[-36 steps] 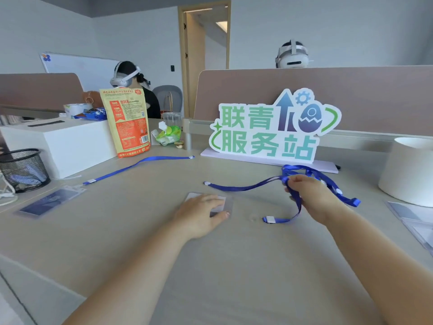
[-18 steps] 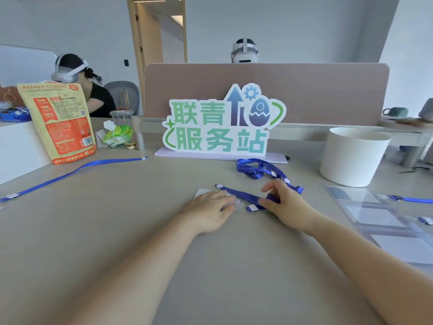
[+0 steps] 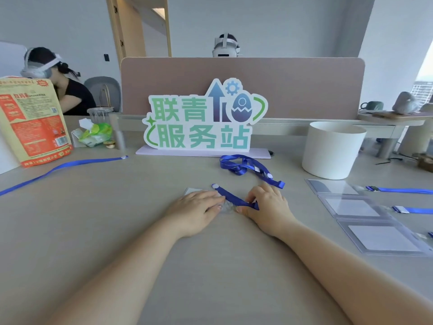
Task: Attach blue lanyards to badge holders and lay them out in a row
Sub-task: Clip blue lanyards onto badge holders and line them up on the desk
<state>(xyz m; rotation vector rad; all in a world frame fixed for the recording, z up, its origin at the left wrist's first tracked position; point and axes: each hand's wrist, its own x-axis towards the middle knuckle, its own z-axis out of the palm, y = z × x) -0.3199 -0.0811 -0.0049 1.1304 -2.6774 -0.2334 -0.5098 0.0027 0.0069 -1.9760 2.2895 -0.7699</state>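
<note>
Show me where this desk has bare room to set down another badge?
Bare desk: left of the left hand up to the stretched lanyard, and the near strip around the forearms. Crowded: the right, with badge holders and white tub; behind the right hand, looped lanyard and sign.

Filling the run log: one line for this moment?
left hand: presses badge holder | right hand: pinches blue lanyard end | attachment: cannot tell
</note>
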